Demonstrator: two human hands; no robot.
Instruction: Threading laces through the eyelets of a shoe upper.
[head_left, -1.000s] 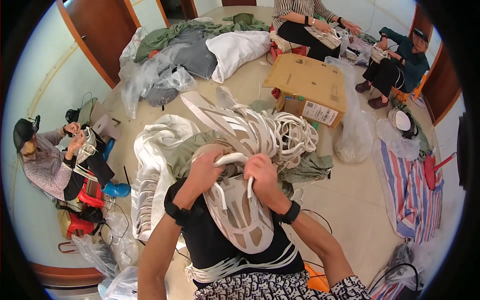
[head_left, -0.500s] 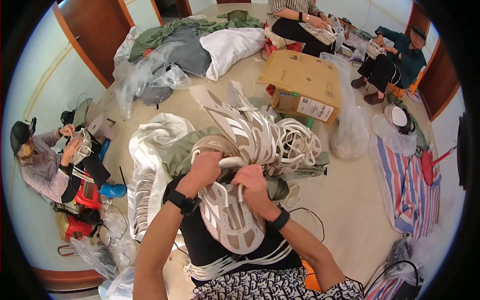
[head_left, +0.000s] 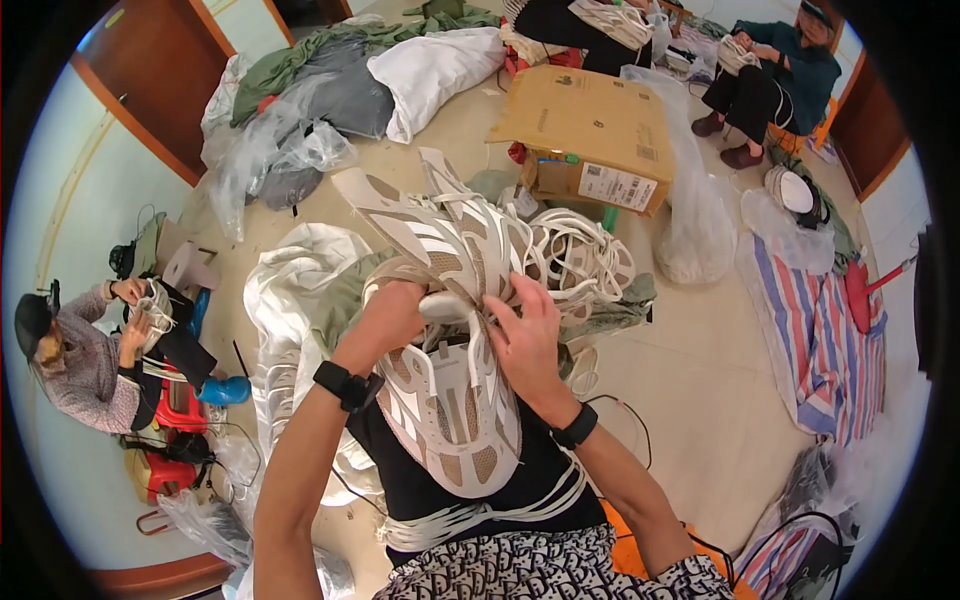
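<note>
A white and beige shoe upper (head_left: 450,425) lies toe toward me over my black-clad lap. My left hand (head_left: 393,318) is closed on its collar at the far left side, the fingertips hidden behind it. By the collar's right side is my right hand (head_left: 530,340), its fingers apart and touching the edge of the uppers. Just beyond, a stack of similar uppers (head_left: 420,225) fans out over a green cloth. More laced uppers (head_left: 585,260) are heaped to its right. A bundle of white laces (head_left: 480,518) runs across my lap.
An open cardboard box (head_left: 590,120) stands ahead, with a clear plastic bag (head_left: 697,235) beside it. White sacking (head_left: 300,270) lies at my left, striped cloth (head_left: 810,340) at the right. People sit with shoe uppers at the left and far side. A thin cable (head_left: 640,425) crosses the floor.
My right hand has loosened from its pinch, and its fingers have spread at the collar's right side. The left hand stays on the collar. The whole view has shifted slightly.
</note>
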